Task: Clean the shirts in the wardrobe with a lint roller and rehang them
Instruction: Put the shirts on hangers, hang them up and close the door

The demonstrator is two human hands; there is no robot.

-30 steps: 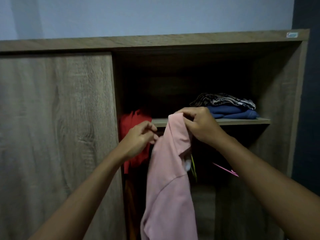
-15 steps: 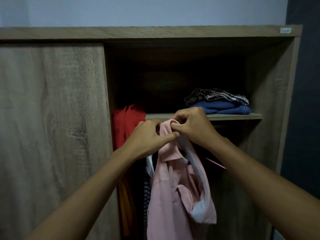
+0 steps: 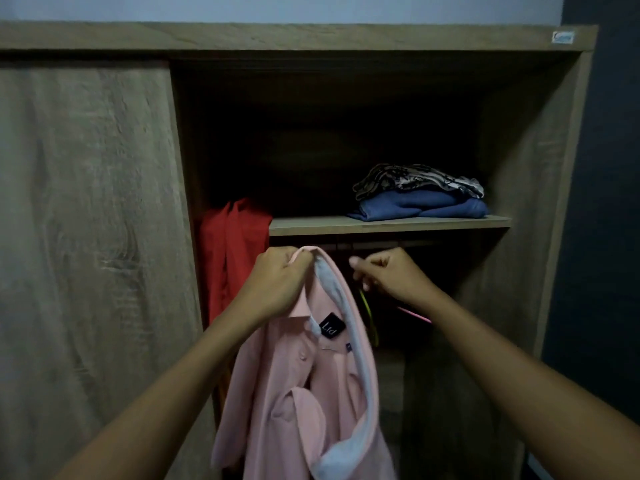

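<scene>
Head view is showing the left hand [image 3: 277, 282] clenching the pink shirt [image 3: 308, 386] by its collar below the wardrobe shelf [image 3: 388, 225], while the right hand [image 3: 391, 275] is pinching a yellow-green hanger [image 3: 369, 311] just beside it.

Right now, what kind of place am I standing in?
Most likely a bedroom, facing an open wooden wardrobe. Folded clothes sit on its shelf, a red garment hangs inside, and your left hand holds up a pink shirt.
</scene>
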